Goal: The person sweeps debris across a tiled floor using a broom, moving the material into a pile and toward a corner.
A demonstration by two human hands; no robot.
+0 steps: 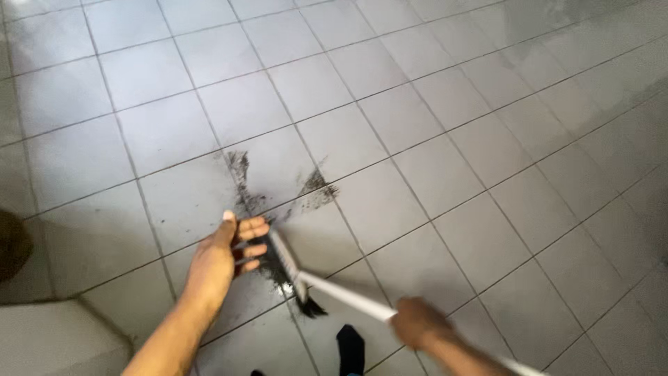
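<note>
Sweeping dark dirt (278,202) at frame centre, the right hand (417,324) is gripping the broom (292,268) handle, fingers wrapped, while the left hand (226,254), fingers spread, is touching the bristles, probably needing careful gathering next.

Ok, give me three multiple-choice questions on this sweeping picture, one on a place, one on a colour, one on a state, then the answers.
1. Where does the dark dirt lie?
A. on the grey tiled floor
B. on a table
C. in a bucket

2. What colour is the broom handle?
A. red
B. white
C. green

3. How is the left hand?
A. clenched in a fist
B. open, fingers spread by the broom head
C. out of view

Answers: 1 A, smears cross the tiles. 2 B, the shaft is pale white. 3 B, while the right hand wraps the handle.
</note>
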